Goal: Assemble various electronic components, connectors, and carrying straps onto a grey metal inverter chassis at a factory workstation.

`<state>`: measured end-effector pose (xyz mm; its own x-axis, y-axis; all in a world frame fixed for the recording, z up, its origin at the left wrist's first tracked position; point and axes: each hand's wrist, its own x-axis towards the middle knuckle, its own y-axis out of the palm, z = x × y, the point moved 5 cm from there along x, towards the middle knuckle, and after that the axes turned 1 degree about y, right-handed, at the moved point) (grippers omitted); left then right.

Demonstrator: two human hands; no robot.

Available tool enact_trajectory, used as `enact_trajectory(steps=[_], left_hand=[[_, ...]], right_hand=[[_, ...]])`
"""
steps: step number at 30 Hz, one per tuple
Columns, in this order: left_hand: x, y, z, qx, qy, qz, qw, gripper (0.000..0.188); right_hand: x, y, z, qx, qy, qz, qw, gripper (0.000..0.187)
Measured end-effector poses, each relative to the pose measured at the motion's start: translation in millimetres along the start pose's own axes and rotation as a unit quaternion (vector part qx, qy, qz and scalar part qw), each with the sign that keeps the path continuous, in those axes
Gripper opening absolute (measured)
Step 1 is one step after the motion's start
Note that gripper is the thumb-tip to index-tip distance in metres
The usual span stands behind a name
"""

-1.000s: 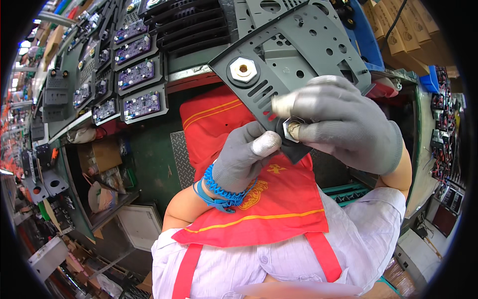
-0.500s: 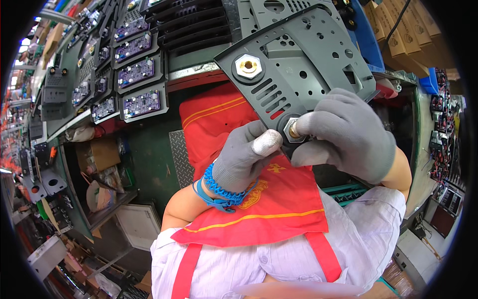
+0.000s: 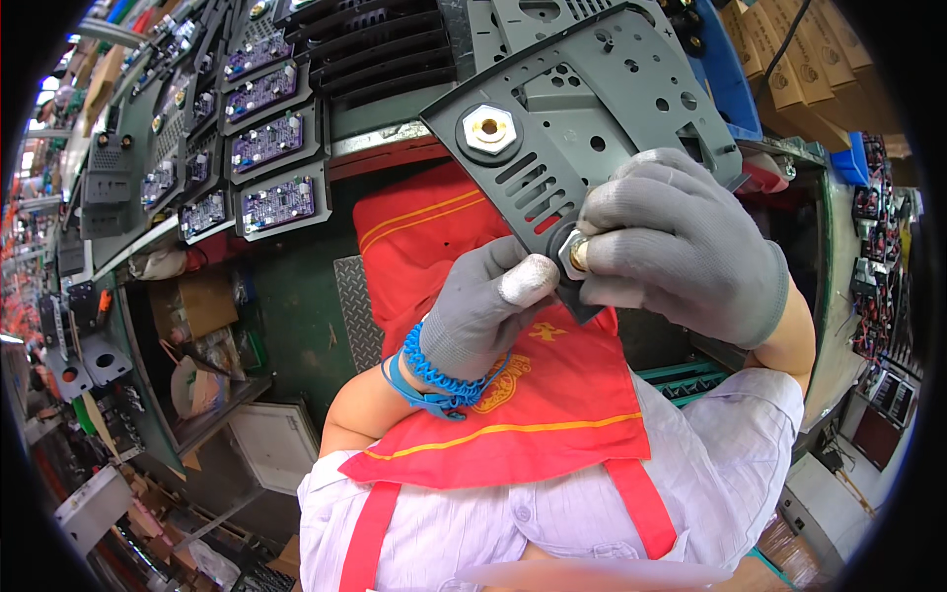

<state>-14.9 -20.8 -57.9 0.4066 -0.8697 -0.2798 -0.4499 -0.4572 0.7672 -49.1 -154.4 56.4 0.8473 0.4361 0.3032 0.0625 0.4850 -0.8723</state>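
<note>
A dark grey metal panel (image 3: pixel 631 109) with slots and round holes tilts over the bench's front edge, its near corner toward me. My left hand (image 3: pixel 483 301), in a grey glove with a whitish thumb tip, grips the panel by that corner. My gloved right hand (image 3: pixel 686 247) pinches a hex nut with a brass centre (image 3: pixel 573 254), which sits at the panel's near corner on a dark round washer. Farther up the panel another hex nut with a brass centre (image 3: pixel 489 129) is seated on its own dark washer. The fingers under the panel are hidden.
Several purple circuit boards (image 3: pixel 278 204) on grey plates line the bench at the left. A stack of black slotted panels (image 3: pixel 380 49) stands behind. At the right are a blue bin (image 3: pixel 728 69) and cardboard boxes (image 3: pixel 799 59). A red apron (image 3: pixel 552 395) covers my lap.
My right fingers have shifted and re-gripped around the near nut, now more wrapped over it. The panel has moved very slightly up and left; my left hand stays put.
</note>
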Motion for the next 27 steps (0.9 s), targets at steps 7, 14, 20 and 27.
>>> enact_trajectory(steps=[7,14,20,27], left_hand=[[-1.6,-1.3,1.8,-0.022,-0.008,-0.031,0.999,0.053],[-1.2,-2.2,-1.3,-0.009,-0.004,-0.018,1.000,0.058],[-1.0,-2.3,2.9,-0.029,-0.014,-0.009,0.999,0.052],[-1.0,0.6,-1.7,-0.020,-0.005,-0.015,1.000,0.049]], right_hand=[[1.4,0.1,1.4,0.002,-0.002,0.026,1.000,0.037],[-0.5,-2.9,0.8,-0.004,-0.023,-0.002,1.000,0.033],[4.8,5.8,-1.6,0.009,0.021,0.048,0.999,0.033],[1.7,-7.3,4.1,-0.002,0.073,0.029,0.997,0.029]])
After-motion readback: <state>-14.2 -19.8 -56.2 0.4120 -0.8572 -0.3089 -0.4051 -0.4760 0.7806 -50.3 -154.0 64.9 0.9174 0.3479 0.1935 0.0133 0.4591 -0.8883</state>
